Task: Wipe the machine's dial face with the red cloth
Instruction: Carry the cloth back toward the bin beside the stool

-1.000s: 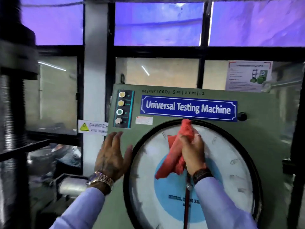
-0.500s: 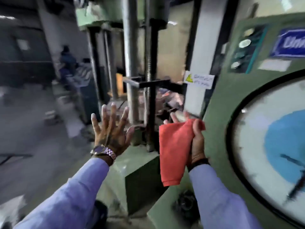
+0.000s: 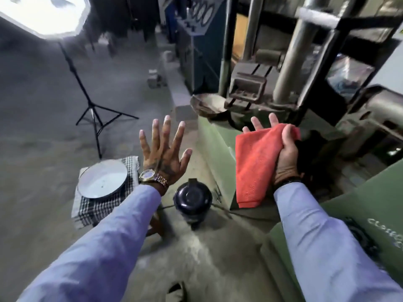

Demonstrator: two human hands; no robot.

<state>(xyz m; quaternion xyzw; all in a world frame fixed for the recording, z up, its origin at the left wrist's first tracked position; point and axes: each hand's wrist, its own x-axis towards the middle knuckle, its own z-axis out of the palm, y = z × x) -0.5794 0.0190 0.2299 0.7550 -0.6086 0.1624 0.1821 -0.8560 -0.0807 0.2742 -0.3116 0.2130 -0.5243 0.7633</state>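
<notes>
Head view, looking down at the floor beside the machine.

Left hand (image 3: 164,153): raised at centre frame, back toward the camera, all fingers straight and spread wide; holds nothing. Wristwatch (image 3: 150,177) on the wrist, blue sleeve (image 3: 104,243) below it.

Right hand (image 3: 283,153): at about 3 o'clock from the left hand, palm toward the camera. Thumb is curled over the top edge of the red cloth (image 3: 256,164), pinning it against the palm; fingertips show straight above the cloth. The cloth hangs down flat from the grip, in front of the green machine base (image 3: 214,147).

Dial face: not in view.

Floor: dark round-lidded container (image 3: 193,200) at 5 o'clock from the left hand. Round plate (image 3: 102,182) on a checked cloth (image 3: 98,209) at 8 o'clock. Light stand tripod (image 3: 96,114) at 10 o'clock. Steel columns (image 3: 292,62) stand at 1 o'clock.
</notes>
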